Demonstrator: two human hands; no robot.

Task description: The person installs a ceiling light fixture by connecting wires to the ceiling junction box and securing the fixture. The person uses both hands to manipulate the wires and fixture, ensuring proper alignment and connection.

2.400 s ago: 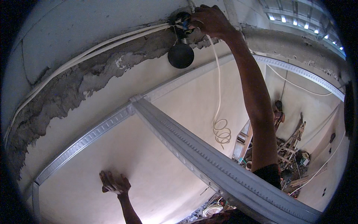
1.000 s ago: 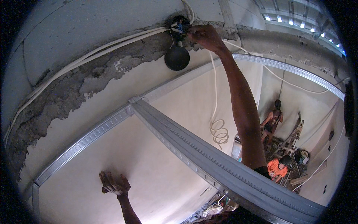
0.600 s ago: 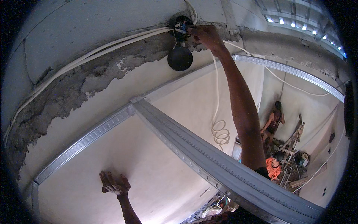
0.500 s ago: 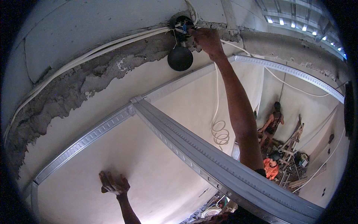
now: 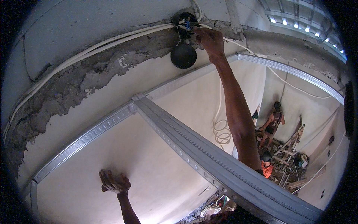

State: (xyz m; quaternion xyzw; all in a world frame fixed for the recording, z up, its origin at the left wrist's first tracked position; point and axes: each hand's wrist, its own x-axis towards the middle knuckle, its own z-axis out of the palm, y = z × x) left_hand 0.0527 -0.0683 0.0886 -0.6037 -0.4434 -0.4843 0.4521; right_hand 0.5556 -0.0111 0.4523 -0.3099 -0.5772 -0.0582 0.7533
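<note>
Head view: at twelve o'clock, our box (image 5: 187, 16), opened, lid (image 5: 183, 56) hanging below, wires (image 5: 187, 25) left uncovered; right hand (image 5: 212, 42) there, fingers bunched, pinch unclear; left hand (image 5: 116, 183), seven o'clock, spread on wall (image 5: 89, 164).

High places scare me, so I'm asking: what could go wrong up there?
The right hand is close to the wires at the open black box; if they're live, it might get a shock. The left hand seems to rest flat on the wall, gripping nothing, so it could slip. Something dropped might hit the person in orange down below.
</note>
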